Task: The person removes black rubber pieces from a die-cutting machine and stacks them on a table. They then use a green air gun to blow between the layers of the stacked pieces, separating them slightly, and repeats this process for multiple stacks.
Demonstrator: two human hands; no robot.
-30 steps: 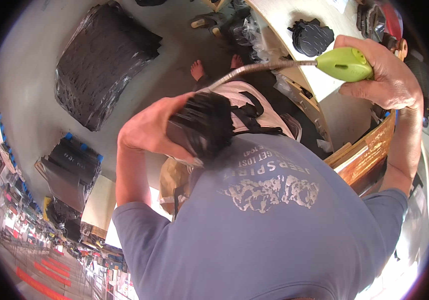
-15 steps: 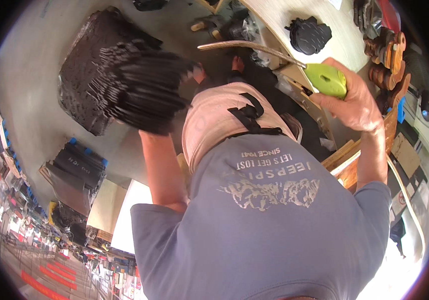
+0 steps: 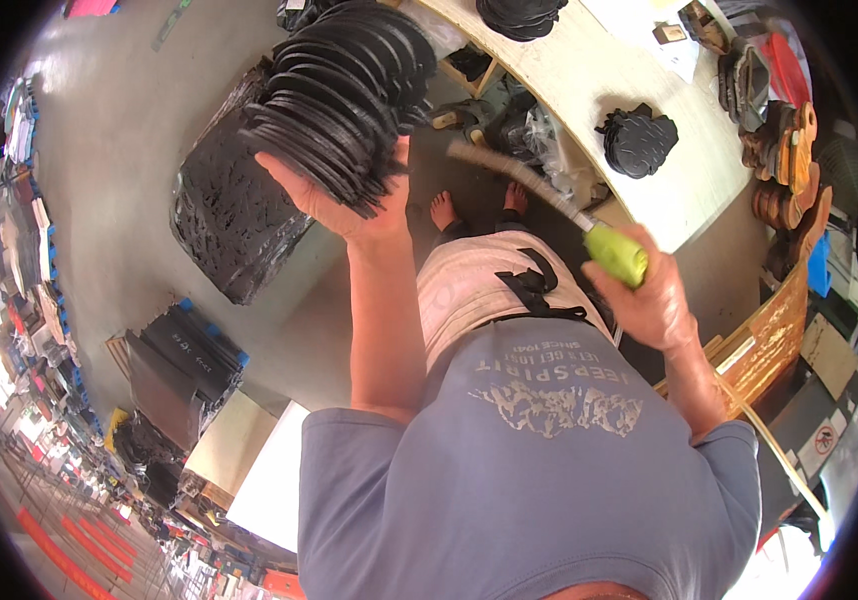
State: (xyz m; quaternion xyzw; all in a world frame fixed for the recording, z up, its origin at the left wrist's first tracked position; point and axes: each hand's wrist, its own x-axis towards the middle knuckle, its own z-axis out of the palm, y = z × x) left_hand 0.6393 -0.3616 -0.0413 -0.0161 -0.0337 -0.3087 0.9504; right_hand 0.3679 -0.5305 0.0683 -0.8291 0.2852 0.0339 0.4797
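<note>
My left hand (image 3: 369, 215) supports a thick fanned stack of thin black rounded pieces (image 3: 344, 95). My palm is under its lower edge, the thumb spread to one side. A green-handled tool (image 3: 611, 252) is closed in my right hand (image 3: 654, 300), near my waist. From its handle runs a long, slim, curved metal part, pointing up and left toward the stack without touching it; motion blurs its tip, so I cannot tell whether it is a blade or a rod. Below and left of the stack lies a large bundle (image 3: 239, 215) in shiny black wrapping.
At the upper right, a pale worktable (image 3: 694, 195) carries two black stacks, one nearer (image 3: 639, 140) and one farther (image 3: 519, 15). Wooden and dark pieces (image 3: 784, 150) crowd the far right. Dark sheets (image 3: 189, 350) stand at left. Clear plastic (image 3: 554, 150) lies beside the table.
My left hand has raised the stack up and to the right in view, where its layers show fanned. My right hand has brought the tool down and left, nearer my body. The view has shifted.
</note>
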